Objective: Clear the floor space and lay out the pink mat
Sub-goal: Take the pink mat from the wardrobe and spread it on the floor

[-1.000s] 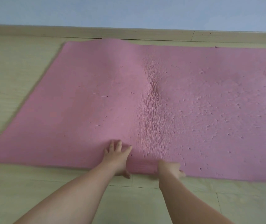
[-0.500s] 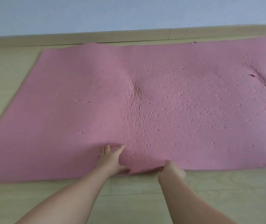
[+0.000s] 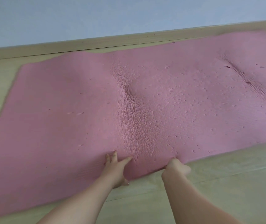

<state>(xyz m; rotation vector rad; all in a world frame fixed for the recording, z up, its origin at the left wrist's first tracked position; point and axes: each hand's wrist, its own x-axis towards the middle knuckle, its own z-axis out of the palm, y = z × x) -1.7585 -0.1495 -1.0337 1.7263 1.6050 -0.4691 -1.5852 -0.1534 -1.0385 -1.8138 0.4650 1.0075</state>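
At its edge, left grip (image 3: 115,168) and right grip (image 3: 176,167) pinch pitted (creased) pink mat (image 3: 80,110).

Mat (image 3: 80,110) on floor (image 3: 226,183), wall (image 3: 96,16) behind; L hand (image 3: 114,168) & R hand (image 3: 176,167) at near edge.

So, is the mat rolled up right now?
No, the mat lies unrolled on the floor, the left hand and right hand gripping its near edge.

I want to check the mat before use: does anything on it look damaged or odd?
The pink mat is worn: a puckered crease runs down its middle, a second crease with tears lies further right, and nicks dot the surface. Its raised near edge is gripped by the left hand and right hand.
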